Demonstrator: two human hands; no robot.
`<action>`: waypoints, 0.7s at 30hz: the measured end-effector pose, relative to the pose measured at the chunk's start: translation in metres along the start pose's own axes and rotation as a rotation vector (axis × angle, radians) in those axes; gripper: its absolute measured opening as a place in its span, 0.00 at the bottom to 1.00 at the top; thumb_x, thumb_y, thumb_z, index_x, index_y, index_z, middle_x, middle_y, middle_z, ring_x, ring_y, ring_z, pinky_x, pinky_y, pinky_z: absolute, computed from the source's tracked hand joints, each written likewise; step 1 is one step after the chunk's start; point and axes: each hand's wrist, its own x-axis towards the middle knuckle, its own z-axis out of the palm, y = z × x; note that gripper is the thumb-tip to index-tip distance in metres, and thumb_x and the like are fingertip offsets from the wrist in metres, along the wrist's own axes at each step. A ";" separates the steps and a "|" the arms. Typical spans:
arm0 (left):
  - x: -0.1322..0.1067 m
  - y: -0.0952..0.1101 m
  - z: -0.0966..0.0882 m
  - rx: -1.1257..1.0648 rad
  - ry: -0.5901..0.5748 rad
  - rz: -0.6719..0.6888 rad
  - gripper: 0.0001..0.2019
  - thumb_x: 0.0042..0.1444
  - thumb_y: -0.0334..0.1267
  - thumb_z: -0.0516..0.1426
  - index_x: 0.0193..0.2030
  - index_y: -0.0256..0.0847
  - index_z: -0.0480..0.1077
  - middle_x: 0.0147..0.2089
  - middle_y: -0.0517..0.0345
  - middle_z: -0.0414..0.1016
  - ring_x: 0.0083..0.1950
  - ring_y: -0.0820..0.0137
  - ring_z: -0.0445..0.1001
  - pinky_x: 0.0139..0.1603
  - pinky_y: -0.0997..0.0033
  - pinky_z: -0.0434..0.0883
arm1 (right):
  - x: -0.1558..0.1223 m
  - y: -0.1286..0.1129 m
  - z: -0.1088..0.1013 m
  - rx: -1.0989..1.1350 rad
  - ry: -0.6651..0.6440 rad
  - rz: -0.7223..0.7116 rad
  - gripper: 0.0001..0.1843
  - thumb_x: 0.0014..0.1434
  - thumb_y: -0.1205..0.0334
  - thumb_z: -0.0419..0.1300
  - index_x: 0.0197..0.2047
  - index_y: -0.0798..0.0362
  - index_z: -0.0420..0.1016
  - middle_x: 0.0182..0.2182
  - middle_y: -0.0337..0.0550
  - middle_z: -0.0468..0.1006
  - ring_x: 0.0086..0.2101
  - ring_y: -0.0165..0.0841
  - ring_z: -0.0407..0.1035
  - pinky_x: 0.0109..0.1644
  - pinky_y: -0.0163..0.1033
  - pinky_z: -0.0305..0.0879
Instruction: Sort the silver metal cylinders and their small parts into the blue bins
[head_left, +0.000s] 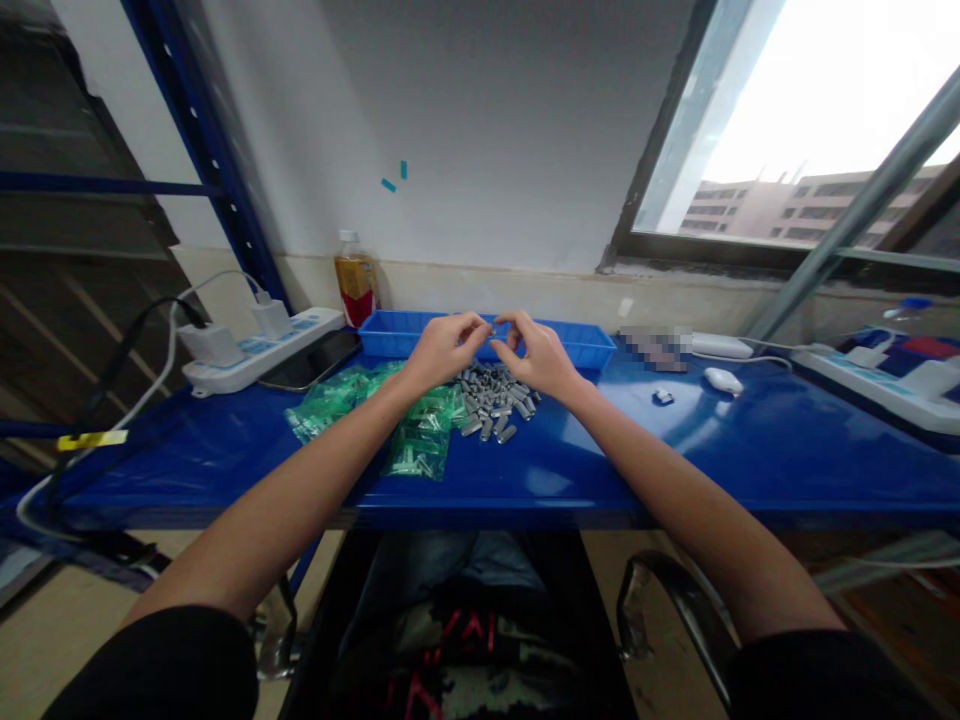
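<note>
My left hand [444, 350] and my right hand [534, 355] meet above a heap of small grey cylindrical parts [495, 402] on the blue table [675, 450]. Both hands pinch their fingertips together around something tiny that I cannot make out, held between them just in front of a shallow blue tray [585, 345]. Green see-through bags [420, 440] of parts lie under and beside my left forearm.
A white power strip [255, 350] with plugged chargers, a dark phone [311, 362] and a drink bottle [356, 285] sit at the back left. A white mouse [724, 380] and a second power strip [877, 385] lie to the right. A window fills the upper right.
</note>
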 end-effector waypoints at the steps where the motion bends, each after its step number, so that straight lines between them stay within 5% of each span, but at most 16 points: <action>1: 0.000 0.000 0.000 -0.014 -0.009 -0.009 0.16 0.62 0.44 0.48 0.34 0.36 0.71 0.30 0.56 0.76 0.31 0.72 0.70 0.32 0.75 0.63 | 0.000 0.000 0.000 -0.015 -0.003 -0.020 0.13 0.59 0.58 0.54 0.46 0.54 0.68 0.26 0.38 0.70 0.28 0.31 0.65 0.36 0.35 0.58; 6: 0.001 -0.003 0.001 -0.009 -0.081 -0.051 0.19 0.63 0.45 0.46 0.32 0.36 0.72 0.28 0.56 0.75 0.29 0.72 0.70 0.30 0.75 0.62 | 0.001 -0.002 -0.001 -0.069 -0.004 -0.034 0.10 0.59 0.60 0.53 0.40 0.55 0.71 0.26 0.40 0.71 0.30 0.32 0.67 0.38 0.36 0.59; 10: 0.001 -0.011 0.000 0.106 -0.264 -0.026 0.14 0.58 0.41 0.51 0.34 0.38 0.75 0.30 0.55 0.77 0.29 0.70 0.71 0.31 0.73 0.62 | 0.003 0.010 -0.007 -0.158 -0.002 0.049 0.11 0.60 0.59 0.52 0.40 0.55 0.71 0.26 0.41 0.73 0.30 0.33 0.68 0.38 0.35 0.59; 15: 0.001 -0.019 -0.004 0.132 -0.540 0.069 0.10 0.50 0.36 0.54 0.34 0.42 0.78 0.32 0.56 0.79 0.31 0.70 0.73 0.34 0.73 0.62 | 0.000 0.047 -0.025 -0.385 -0.040 0.248 0.12 0.59 0.59 0.52 0.41 0.54 0.74 0.28 0.45 0.76 0.34 0.38 0.70 0.39 0.38 0.60; 21: 0.001 -0.019 -0.003 0.182 -0.628 0.115 0.11 0.51 0.39 0.55 0.35 0.44 0.78 0.32 0.57 0.79 0.30 0.71 0.72 0.32 0.75 0.61 | -0.007 0.076 -0.037 -0.552 -0.134 0.526 0.15 0.59 0.58 0.52 0.45 0.54 0.75 0.36 0.52 0.78 0.39 0.43 0.71 0.42 0.42 0.62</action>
